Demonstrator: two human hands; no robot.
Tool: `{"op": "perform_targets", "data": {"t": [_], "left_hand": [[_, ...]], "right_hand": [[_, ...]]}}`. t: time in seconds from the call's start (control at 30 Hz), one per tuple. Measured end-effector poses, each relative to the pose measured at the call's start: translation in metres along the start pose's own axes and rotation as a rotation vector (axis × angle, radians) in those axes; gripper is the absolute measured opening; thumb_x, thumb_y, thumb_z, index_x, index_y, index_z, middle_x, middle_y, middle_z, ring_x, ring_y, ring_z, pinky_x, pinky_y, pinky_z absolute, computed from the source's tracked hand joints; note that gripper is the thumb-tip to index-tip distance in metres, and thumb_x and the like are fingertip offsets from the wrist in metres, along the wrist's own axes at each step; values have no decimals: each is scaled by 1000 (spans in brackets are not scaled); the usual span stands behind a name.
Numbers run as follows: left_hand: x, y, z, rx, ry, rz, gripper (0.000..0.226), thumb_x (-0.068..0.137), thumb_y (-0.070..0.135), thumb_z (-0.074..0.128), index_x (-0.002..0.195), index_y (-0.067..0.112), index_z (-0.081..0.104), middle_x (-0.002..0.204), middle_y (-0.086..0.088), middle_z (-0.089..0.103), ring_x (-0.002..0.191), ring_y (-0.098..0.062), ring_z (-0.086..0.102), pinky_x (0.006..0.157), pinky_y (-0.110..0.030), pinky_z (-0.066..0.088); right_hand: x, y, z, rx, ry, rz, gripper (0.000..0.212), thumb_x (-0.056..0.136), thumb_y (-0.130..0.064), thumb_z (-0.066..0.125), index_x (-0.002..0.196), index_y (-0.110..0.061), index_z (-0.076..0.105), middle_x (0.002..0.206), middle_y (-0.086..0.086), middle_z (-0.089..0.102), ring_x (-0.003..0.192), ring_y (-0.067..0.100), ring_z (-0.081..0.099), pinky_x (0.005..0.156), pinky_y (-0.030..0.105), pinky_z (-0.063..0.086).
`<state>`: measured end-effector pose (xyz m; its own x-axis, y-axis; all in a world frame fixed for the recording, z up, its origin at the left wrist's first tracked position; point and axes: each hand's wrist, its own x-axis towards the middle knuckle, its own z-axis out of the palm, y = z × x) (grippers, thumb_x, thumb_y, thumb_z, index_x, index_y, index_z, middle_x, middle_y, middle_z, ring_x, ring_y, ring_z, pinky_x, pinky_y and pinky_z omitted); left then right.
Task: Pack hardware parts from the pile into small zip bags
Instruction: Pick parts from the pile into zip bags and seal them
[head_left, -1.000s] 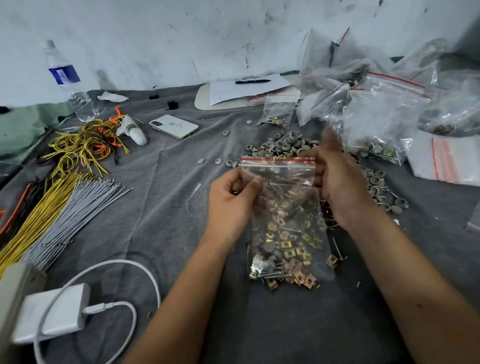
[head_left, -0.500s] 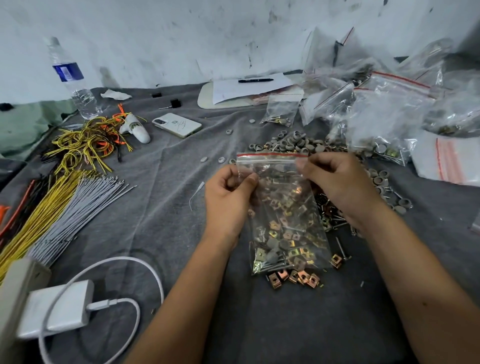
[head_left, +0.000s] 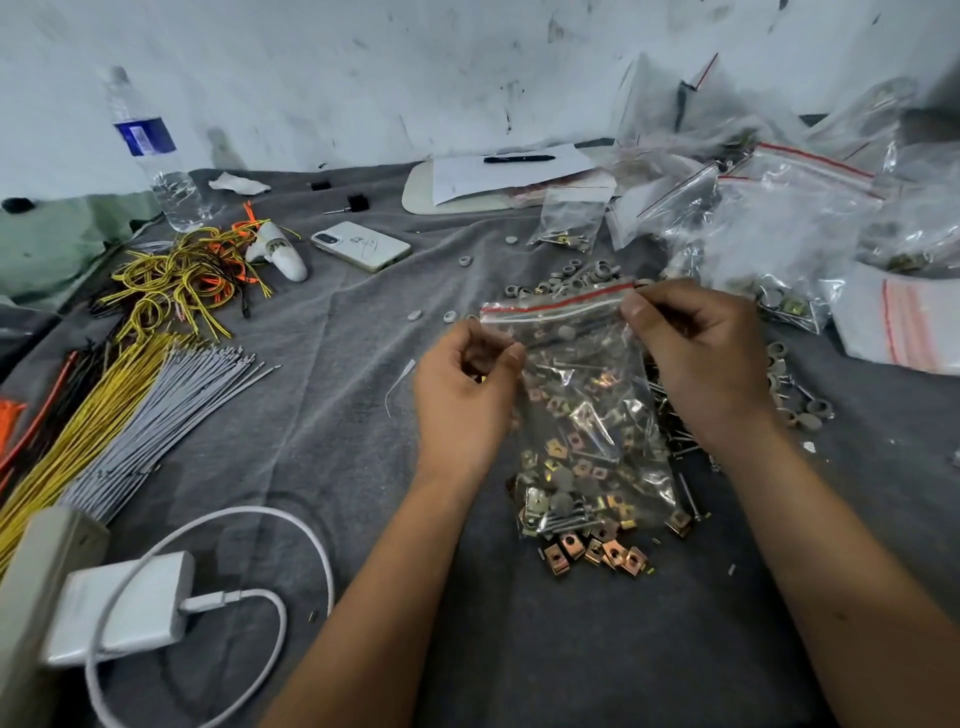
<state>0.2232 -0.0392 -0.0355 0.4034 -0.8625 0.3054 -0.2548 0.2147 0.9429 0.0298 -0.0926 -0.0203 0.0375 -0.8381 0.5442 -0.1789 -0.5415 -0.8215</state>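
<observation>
Both hands pinch the zip bag (head_left: 582, 395): right hand (head_left: 696, 353) at its sealed edge, left hand (head_left: 462, 395) its left side.

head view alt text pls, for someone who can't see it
Two hands hold a clear zip bag of metal clips and screws above a gray cloth: the right hand pinches its red-striped top corner, the left hand grips its left edge. Loose clips, gray washers, wire bundles and a phone lie around.

Bottle label (head_left: 145, 136) apparently unreadable
</observation>
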Motion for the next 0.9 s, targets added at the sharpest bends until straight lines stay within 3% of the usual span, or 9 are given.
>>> {"op": "perform_targets", "data": {"t": [0.07,0.13,0.2,0.3,0.43,0.53,0.67,0.77,0.9], "left_hand": [[-3,0,-3,276,82,141,29,91,30,79,111,21,60,107,6,66,101,-14,61,88,-36,51],[-3,0,-4,456,98,313,49,90,44,76,128,19,57,126,5,57,119,-16,48,99,-28,38],[-1,0,-1,507,39,447,41,91,40,76,124,17,65,127,-1,57,122,-21,44,100,-26,34],[-2,-4,4,467,-26,576,15,96,27,77,104,15,74,120,-1,62,121,-25,47,100,-30,40],[2,-8,2,442,-36,606,9,95,22,76,103,18,74,119,2,63,118,-24,49,99,-24,37],[4,-8,2,438,-63,607,9,93,21,78,99,18,72,119,3,64,118,-23,50,98,-23,36],[3,-4,1,356,-105,571,15,90,19,79,91,19,64,105,10,67,106,-15,58,90,-26,43],[1,0,0,311,-119,513,20,87,16,80,96,23,63,97,18,64,98,-7,59,83,-20,45],[-1,2,-1,242,-111,499,28,82,6,83,97,19,65,93,14,68,93,-10,67,81,-24,53]], "right_hand": [[-2,-2,4,-153,-25,-146,7,95,-16,72,96,-21,77,82,-11,70,76,1,63,68,15,47],[-5,-4,10,-279,-100,-263,7,94,-12,73,98,-8,78,86,0,69,77,7,63,65,21,49],[-8,-5,16,-345,-171,-366,9,93,-9,74,98,-3,79,88,4,69,77,14,63,65,26,52],[-9,-6,18,-345,-196,-427,11,93,-10,74,99,-2,80,91,5,70,82,17,65,70,32,54],[-8,-4,16,-336,-221,-412,14,92,-15,76,98,-3,81,91,6,71,85,21,66,73,40,55],[-8,-8,15,-312,-214,-395,13,90,-16,79,96,-4,81,92,5,71,87,18,67,75,37,55],[-9,-12,15,-269,-188,-391,12,86,-12,82,95,-5,80,93,4,71,88,15,68,77,32,55],[-10,-12,16,-270,-223,-376,12,85,-10,83,95,-5,80,94,6,70,90,19,67,78,37,55],[-10,-12,16,-273,-235,-362,11,84,-9,83,94,-5,80,95,5,70,93,23,66,79,44,55]]}}
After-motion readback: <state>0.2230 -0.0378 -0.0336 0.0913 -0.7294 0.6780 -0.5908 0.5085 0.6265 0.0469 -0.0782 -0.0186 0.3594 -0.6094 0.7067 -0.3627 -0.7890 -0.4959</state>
